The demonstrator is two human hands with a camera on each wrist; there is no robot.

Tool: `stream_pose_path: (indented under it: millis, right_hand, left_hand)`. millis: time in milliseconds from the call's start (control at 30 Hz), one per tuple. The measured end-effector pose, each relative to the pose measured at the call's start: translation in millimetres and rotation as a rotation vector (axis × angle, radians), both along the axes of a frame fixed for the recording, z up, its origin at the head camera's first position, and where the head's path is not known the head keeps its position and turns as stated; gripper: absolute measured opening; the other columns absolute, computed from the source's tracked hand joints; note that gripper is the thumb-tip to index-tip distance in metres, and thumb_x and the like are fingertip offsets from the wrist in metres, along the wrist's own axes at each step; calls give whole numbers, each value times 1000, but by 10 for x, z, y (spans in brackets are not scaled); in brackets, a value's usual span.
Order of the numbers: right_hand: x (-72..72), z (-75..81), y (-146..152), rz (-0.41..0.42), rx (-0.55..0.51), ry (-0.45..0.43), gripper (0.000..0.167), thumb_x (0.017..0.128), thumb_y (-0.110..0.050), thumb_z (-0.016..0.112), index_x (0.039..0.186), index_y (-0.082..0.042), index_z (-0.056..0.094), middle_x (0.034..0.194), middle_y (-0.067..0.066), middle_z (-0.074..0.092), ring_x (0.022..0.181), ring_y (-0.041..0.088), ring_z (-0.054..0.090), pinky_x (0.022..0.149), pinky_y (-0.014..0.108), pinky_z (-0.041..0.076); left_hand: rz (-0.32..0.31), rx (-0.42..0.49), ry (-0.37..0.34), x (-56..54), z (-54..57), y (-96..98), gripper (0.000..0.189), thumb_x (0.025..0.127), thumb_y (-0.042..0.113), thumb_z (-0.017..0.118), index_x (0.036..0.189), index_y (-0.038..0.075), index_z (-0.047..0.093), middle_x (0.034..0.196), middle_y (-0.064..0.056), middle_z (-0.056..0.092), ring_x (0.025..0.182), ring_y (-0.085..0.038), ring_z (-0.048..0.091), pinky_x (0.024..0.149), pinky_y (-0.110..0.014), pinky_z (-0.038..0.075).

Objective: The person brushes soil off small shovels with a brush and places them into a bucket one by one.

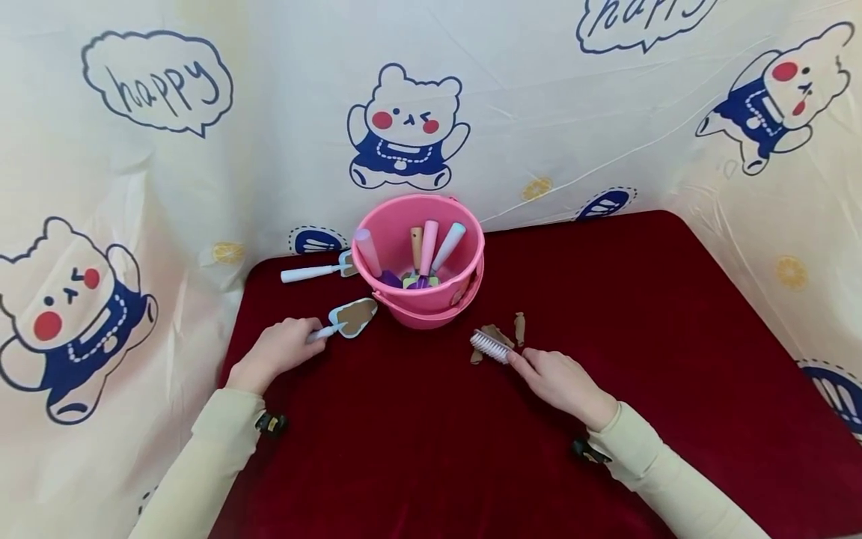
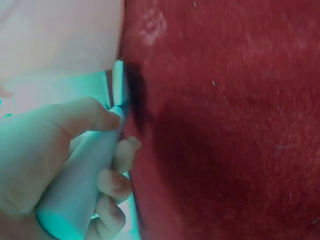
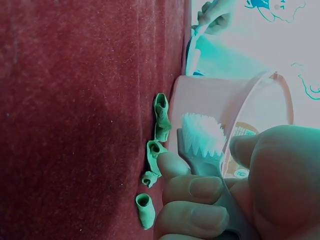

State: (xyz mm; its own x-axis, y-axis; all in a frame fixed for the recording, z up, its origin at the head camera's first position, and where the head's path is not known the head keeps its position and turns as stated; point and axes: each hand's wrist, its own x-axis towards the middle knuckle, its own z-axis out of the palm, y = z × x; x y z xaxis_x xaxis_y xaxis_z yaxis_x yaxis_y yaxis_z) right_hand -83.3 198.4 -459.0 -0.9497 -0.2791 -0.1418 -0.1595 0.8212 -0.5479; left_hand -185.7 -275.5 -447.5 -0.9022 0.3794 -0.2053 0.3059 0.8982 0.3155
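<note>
Scraps of thin brown material [image 1: 520, 329], curled into small tubes, lie right of centre in the head view on a dark red, plush-covered bench [image 1: 404, 449]. Over them, a person's right grip [image 1: 562, 380] is closed round the grey handle of a small white-bristled brush [image 1: 491, 346]; whether bristles and scraps touch cannot be told. At left of the frame, the left grip [image 1: 286, 348] grasps the pale handle of a small, brown-faced trowel with a light-blue rim [image 1: 353, 317], its blade pointing toward a round pink plastic bucket [image 1: 417, 302] at upper centre. Slim coloured handles [image 1: 429, 243] lean inside the bucket, and a second light-blue-rimmed trowel [image 1: 310, 273] lies to its left, the blade partly hidden behind it.

Scattering looks the likeliest mishap: the scraps seem light, and a hard stroke of the brush could roll them across the bench or against the bucket's base. Crumbs could snag in the plush, and brittle pieces could break under heavy bristles. With the held trowel well apart from the scraps, pieces brushed its way could fall short; a careless swing of its blade could knock the bucket.
</note>
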Motion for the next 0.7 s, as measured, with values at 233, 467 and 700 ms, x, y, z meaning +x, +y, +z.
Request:
stream_pose_path:
  millis: [233, 467, 700]
  right_hand:
    - [-8, 15, -13, 8, -3, 2, 41, 109, -42, 51, 76, -17, 54, 61, -6, 42, 52, 10, 42, 53, 29, 39]
    - [-13, 27, -30, 16, -4, 2, 41, 112, -37, 46, 79, -15, 57, 63, -6, 43, 55, 10, 42, 57, 30, 41]
    - [-18, 44, -40, 36, -7, 17, 41, 113, -33, 44, 79, -14, 59, 62, -7, 43, 54, 9, 40, 56, 29, 39]
  left_hand:
    - [-70, 15, -4, 217, 150, 150, 13, 94, 17, 67, 100, 6, 71, 73, 2, 59, 61, -13, 49, 59, -33, 44]
    - [-125, 38, -67, 406, 280, 297, 6, 95, 16, 69, 97, 10, 70, 70, 5, 55, 59, -11, 48, 58, -30, 45]
    - [-174, 122, -119, 566, 337, 449, 3, 97, 15, 70, 95, 13, 69, 69, 8, 55, 58, -8, 49, 58, -27, 47]
